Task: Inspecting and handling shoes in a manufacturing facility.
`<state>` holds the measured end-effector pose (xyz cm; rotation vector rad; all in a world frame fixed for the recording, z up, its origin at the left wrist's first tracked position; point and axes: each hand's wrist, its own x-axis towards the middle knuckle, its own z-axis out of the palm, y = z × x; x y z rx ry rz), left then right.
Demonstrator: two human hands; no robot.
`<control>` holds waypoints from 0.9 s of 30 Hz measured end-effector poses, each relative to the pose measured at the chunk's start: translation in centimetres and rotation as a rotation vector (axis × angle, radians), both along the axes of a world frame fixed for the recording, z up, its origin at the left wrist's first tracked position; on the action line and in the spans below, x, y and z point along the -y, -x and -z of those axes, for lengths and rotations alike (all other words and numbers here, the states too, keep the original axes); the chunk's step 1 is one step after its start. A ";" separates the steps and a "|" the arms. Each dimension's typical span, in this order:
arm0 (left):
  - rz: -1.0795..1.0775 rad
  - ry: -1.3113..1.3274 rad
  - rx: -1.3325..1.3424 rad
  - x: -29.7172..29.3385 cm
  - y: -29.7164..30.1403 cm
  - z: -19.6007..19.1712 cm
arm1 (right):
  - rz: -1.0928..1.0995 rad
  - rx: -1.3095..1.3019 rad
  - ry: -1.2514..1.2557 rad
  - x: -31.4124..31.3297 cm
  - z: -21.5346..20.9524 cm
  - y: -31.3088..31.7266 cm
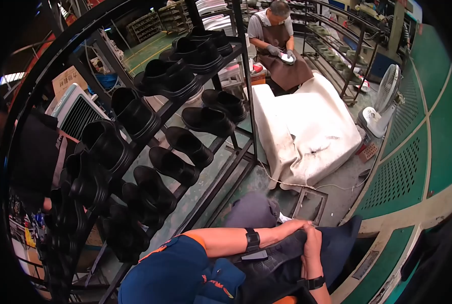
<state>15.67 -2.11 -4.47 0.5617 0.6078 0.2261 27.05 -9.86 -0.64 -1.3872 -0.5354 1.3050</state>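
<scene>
Meeting over the dark cloth (282,255) at lower centre-right, the left hand (296,228) and right hand (313,240) look closed; I can't tell on what. Seemingly close handwork, the next move likely calling for steadiness.

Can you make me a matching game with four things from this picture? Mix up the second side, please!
Things:
1. Black shoes
2. Fan
3. Apron
4. Left hand

Matches:
A. Brown, worn by the co-worker
B. Close to the right hand
C. On the dark rack
D. White, near the green panels

Right pairs: 1-C, 2-D, 3-A, 4-B.
</scene>
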 end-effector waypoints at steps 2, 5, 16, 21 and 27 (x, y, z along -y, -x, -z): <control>0.004 -0.061 -0.014 0.1 0.1 0.3 | 0.002 0.045 -0.013 0.3 -0.6 0.3; 0.000 -0.347 0.035 0.2 -0.3 0.6 | 0.009 0.074 -0.080 0.8 -1.4 0.7; -0.036 0.484 0.013 3.1 7.5 -4.1 | 0.109 -0.225 -0.058 -3.2 0.1 -5.1; -0.133 0.534 -0.023 6.5 8.3 -7.1 | 0.200 -0.471 -0.214 -3.5 2.6 -4.1; -0.165 0.487 -0.087 6.5 9.7 -12.0 | 0.297 -0.394 -0.142 -3.9 -0.3 -1.0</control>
